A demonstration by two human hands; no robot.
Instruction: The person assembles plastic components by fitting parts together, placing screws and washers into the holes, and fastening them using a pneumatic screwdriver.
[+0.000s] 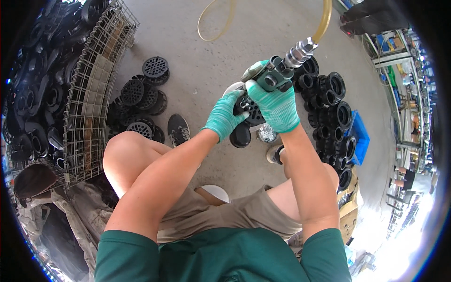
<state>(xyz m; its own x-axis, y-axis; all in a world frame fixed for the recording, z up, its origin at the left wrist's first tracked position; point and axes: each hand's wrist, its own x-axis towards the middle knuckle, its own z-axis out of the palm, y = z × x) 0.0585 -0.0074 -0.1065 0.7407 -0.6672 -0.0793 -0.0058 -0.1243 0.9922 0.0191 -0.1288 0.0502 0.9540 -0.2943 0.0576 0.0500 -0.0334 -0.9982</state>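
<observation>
Both of my hands wear green gloves and meet over a black perforated round part [252,113] in front of my knees. My left hand [224,115] is closed on the part's left side, thumb across its face. My right hand [275,104] is wrapped round a dark air-powered tool [272,77], whose front end points down toward the part. A silver fitting [300,51] joins the tool to a yellow hose [325,19]. Just below the part is a black cup-like piece [240,135]. A dish of small shiny metal pieces [267,133] lies beneath my right wrist.
Black perforated discs [143,91] are piled on the floor at left, beside a wire cage [89,80] full of black parts. At right stand stacked black ring-shaped parts [331,117] and a blue bin [359,138]. A hose loop [216,28] lies on the far floor.
</observation>
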